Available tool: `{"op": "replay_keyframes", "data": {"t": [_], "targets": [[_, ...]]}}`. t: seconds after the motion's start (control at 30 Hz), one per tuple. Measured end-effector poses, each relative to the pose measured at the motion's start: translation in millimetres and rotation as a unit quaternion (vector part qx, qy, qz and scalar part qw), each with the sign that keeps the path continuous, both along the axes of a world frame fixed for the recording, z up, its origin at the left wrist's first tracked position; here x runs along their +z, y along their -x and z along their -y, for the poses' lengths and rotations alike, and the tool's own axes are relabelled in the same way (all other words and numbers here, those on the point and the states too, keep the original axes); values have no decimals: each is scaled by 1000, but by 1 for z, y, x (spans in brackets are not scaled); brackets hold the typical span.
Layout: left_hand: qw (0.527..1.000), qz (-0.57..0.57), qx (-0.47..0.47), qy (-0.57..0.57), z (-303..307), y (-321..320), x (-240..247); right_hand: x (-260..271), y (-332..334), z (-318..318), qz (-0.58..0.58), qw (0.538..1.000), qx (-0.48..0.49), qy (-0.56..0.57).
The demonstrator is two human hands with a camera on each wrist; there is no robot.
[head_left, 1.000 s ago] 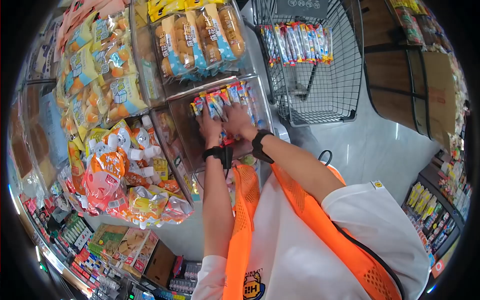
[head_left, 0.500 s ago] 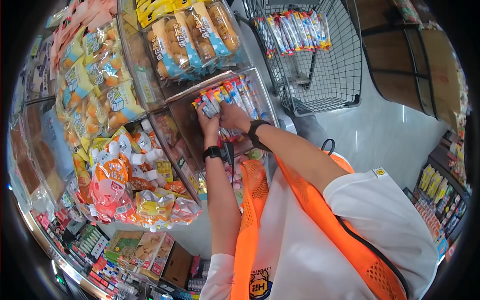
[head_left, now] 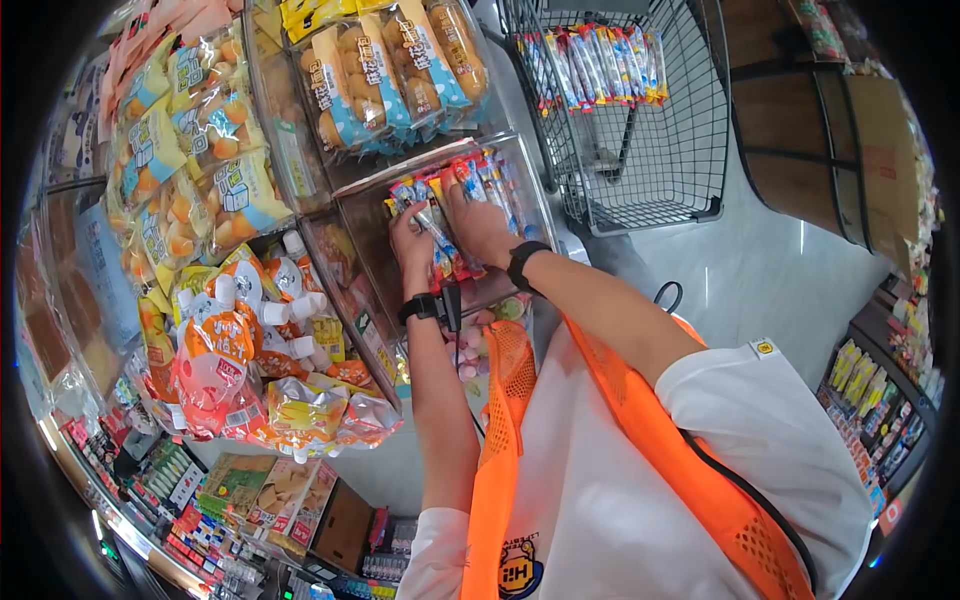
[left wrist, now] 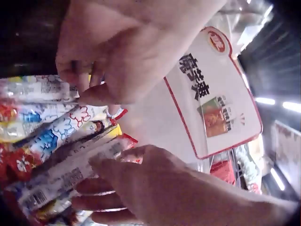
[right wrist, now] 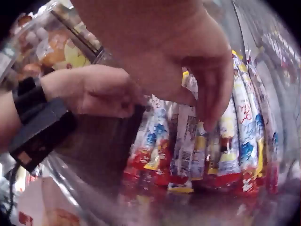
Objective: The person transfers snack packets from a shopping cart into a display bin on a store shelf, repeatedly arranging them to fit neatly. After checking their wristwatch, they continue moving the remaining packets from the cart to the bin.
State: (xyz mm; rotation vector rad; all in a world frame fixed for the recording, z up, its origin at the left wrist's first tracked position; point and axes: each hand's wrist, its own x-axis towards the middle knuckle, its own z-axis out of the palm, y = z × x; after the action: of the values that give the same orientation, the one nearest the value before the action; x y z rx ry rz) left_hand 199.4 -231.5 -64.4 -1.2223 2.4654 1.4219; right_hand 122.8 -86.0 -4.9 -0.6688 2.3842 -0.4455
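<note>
In the head view, a row of slim stick-shaped snack packets (head_left: 493, 187) in red, blue, white and yellow lies in a clear plastic bin (head_left: 365, 235). My left hand (head_left: 410, 243) is at the row's left end, its thumb and curled fingers holding a packet (head_left: 430, 222). Just right of it my right hand (head_left: 482, 228) reaches down into the row. The right wrist view shows the right hand (right wrist: 188, 52) with thumb and fingers around the upper end of a packet (right wrist: 185, 132). Its fingertips partly hide neighbouring packets.
A wire shopping cart (head_left: 655, 190) beside the bin carries more of these packets (head_left: 605, 65). Bagged bread (head_left: 375, 85) fills the bin behind, and pouches with white caps (head_left: 225, 345) are heaped at left. A printed sign (left wrist: 216, 94) shows in the left wrist view.
Both hands stay in the bin. Half a second ago packets were lifted and tilted at my left hand; now they lie flatter in the row. My right fingers have moved slightly farther along the packets.
</note>
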Motion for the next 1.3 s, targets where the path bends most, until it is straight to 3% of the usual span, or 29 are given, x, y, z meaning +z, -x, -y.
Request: {"op": "replay_keyframes", "data": {"t": [0.07, 0.2, 0.3, 0.37, 0.4, 0.47, 0.57, 0.6, 0.67, 0.7, 0.8, 0.9, 0.93, 1.0, 1.1, 1.17, 1.23, 1.27, 1.3], "targets": [[999, 33, -30, 17, 3, 5, 9, 6, 4, -3, -3, 998, 67, -15], [972, -82, -120, 183, -11, 5, 4, -28, -6, -5, -58, 995, 80, -2], [986, 33, -114, -118, -7, 4, -18, -44, 1, 2, 3, 997, 79, 12], [988, 40, -149, -19, -9, 5, -9, -49, 6, -6, 83, 992, 99, 14], [984, 45, -170, 24, -16, 5, -5, -33, 6, -7, 26, 994, 107, 11], [991, 15, -107, 76, -27, 4, 5, -2, 9, -12, -94, 989, 115, 4], [982, 23, -85, 167, -28, 3, 29, -13, -2, -6, -68, 997, 36, -9], [979, 36, -81, 181, -25, 1, 24, -12, -9, -1, 10, 998, 21, -50], [972, 104, -86, 191, -17, -4, 4, -12, -16, 9, 48, 993, 52, -95], [980, 97, -80, 157, -9, -6, -6, -12, -16, 11, 66, 989, 67, -118], [992, 87, -67, 62, 1, -14, -13, -6, -11, 16, 150, 986, -50, 44], [966, 203, 17, -161, 0, -20, -13, 10, -5, 11, 161, 971, -171, -35], [957, 230, 20, -176, -1, -19, -6, -11, -9, 6, 149, 971, -182, -44], [934, 282, 19, -216, -20, -3, 30, -33, -14, 5, 136, 981, -137, -30], [923, 314, -24, -222, -7, -15, -16, -36, 1, -15, 151, 985, -84, 19], [914, 325, 8, -242, -15, -1, 8, -29, 10, -29, 129, 989, -71, 26], [925, 313, 32, -213, -22, 6, 39, -53, 18, -46, 218, 961, -92, 143], [956, 265, -84, -91, -11, -6, 28, -61, 24, -50, 261, 939, -94, 205], [956, 221, -181, 63, 0, -18, 15, -54, 35, -57, 338, 911, -10, 235]]}}
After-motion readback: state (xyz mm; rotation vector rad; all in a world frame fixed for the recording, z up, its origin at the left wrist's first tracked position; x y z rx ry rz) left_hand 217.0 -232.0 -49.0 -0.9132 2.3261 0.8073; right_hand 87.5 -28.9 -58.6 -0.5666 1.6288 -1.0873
